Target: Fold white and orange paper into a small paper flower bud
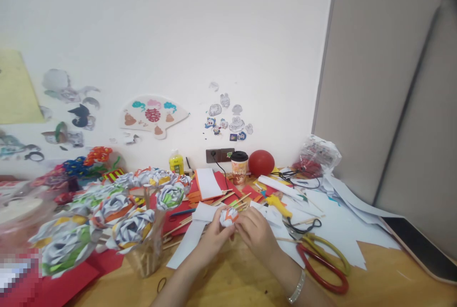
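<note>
Between my two hands, above the wooden table, is a small white and orange paper flower [229,217]. My left hand [216,235] is closed around its left side and underside. The fingers of my right hand [255,228] pinch at its right edge. Strips of white paper [185,245] lie beneath and beside my left hand. Several thin wooden sticks [223,200] are scattered just behind the hands. Right of my right hand is a yellow glue gun [278,205] with a dark cord.
Finished paper flowers [130,231] crowd the left, some in a clear cup [144,262]. Scissors [323,264] with red and olive handles lie at the right, near a phone [423,247]. At the back stand a glue bottle [176,163], a drink cup [239,168] and a red balloon [261,163].
</note>
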A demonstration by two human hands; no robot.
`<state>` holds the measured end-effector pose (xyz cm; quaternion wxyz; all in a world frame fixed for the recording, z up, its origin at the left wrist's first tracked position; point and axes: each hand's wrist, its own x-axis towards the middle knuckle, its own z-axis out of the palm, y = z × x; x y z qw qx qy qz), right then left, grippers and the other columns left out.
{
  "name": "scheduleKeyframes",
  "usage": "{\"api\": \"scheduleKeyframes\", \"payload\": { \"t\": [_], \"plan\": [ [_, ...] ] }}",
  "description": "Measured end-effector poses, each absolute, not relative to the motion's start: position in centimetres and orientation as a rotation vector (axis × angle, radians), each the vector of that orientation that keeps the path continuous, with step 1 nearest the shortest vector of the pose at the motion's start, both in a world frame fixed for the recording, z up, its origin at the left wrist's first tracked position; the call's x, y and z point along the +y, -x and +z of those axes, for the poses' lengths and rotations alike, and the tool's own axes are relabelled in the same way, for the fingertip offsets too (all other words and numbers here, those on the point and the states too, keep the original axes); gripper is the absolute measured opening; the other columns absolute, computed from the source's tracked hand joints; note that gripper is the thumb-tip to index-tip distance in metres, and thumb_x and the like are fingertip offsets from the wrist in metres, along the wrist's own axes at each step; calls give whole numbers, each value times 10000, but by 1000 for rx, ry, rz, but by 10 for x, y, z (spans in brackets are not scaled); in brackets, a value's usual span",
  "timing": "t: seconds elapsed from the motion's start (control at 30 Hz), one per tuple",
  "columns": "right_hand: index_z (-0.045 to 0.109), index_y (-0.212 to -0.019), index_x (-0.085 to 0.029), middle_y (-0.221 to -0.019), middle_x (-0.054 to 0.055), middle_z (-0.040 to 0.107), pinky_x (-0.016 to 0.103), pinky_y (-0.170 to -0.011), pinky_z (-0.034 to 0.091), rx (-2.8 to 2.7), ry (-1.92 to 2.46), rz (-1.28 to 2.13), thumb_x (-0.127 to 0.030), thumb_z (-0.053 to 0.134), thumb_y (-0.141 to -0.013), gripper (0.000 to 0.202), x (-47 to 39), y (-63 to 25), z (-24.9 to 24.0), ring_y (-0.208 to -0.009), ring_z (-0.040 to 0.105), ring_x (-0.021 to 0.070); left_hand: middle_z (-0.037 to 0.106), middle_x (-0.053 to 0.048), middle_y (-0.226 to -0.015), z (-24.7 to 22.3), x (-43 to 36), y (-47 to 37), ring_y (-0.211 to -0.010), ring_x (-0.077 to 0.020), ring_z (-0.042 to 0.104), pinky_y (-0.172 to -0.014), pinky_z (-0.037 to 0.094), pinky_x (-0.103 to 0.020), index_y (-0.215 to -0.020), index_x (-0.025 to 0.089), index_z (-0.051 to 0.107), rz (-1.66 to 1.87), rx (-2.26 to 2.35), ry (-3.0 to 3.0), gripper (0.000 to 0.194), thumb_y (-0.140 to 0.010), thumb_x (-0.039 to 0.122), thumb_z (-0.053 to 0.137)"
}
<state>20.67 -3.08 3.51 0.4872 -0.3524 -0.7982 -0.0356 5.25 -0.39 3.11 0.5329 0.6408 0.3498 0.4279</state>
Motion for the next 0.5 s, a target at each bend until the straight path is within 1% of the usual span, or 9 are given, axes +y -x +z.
{"api": "scheduleKeyframes", "payload": {
  "t": [0.1, 0.17, 0.3, 0.37, 0.5],
  "plan": [
    [600, -791, -203, -794, 42, 601, 315, -720, 441, -1815, 844, 191, -223, 484, -850, 131, -30, -206, 40, -785, 538, 180, 547, 46, -658, 35, -4, -53, -585, -126, 483, -572, 347, -229, -1171, 183, 337, 1057, 832, -1491, 552, -704, 352, 577],
    [616, -760, -195, -789, 39, 616, 303, -729, 456, -1688, 858, 398, -243, 542, -817, 104, -28, -206, 42, -790, 566, 176, 544, 44, -654, 38, -5, -54, -582, -128, 480, -568, 346, -233, -1174, 170, 330, 1074, 817, -1473, 577, -694, 369, 581],
    [636, -731, -182, -775, 43, 646, 298, -713, 477, -1580, 891, 700, -263, 623, -748, 84, -24, -205, 43, -763, 600, 179, 548, 42, -654, 41, -7, -53, -601, -135, 491, -567, 345, -231, -1180, 169, 343, 1079, 816, -1474, 563, -702, 348, 580],
    [642, -717, -181, -774, 41, 650, 295, -712, 476, -1592, 888, 716, -277, 638, -734, 97, -24, -206, 43, -764, 599, 180, 557, 38, -662, 43, -8, -53, -624, -142, 501, -569, 345, -227, -1179, 174, 361, 1080, 827, -1474, 559, -696, 336, 592],
    [635, -675, -185, -745, 27, 628, 287, -705, 455, -1686, 902, 557, -276, 638, -741, 113, -28, -206, 47, -758, 574, 174, 567, 32, -660, 47, -12, -52, -649, -154, 509, -568, 346, -223, -1162, 182, 397, 1070, 848, -1480, 558, -670, 328, 616]
  ]
}}
